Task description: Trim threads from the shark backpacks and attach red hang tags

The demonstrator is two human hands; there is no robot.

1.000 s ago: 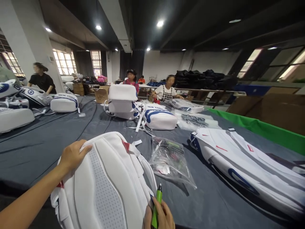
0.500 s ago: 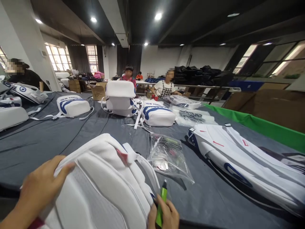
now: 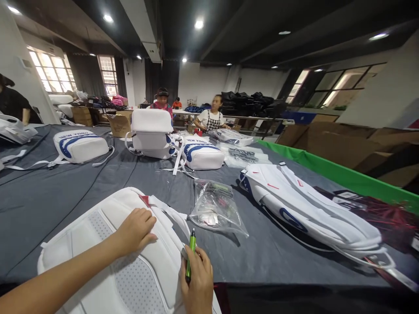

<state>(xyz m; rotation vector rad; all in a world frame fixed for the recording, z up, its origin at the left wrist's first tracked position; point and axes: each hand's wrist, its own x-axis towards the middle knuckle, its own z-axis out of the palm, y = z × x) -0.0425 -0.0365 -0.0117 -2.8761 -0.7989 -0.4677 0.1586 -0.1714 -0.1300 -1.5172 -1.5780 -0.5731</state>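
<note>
A white backpack lies in front of me, its padded, dotted back panel facing up. Across that panel reaches my left hand, fingers bent and closed on the white padding near the strap side; what lies beneath the fingertips is hidden. My right hand is at the bag's right edge, closed around a green pen whose tip points up. This hand also touches the side of the bag. A white strap and a small red tab show at the bag's upper edge.
A clear plastic bag of small items lies beyond my right hand. Another white backpack rests at the right, near dark red tags. More white backpacks stand farther back. A green cloth edge borders the table; people work behind.
My left hand has moved from the backpack's left edge to the middle of its back panel. The backpack lies flatter and farther left in view. The pen stays in my right hand.
</note>
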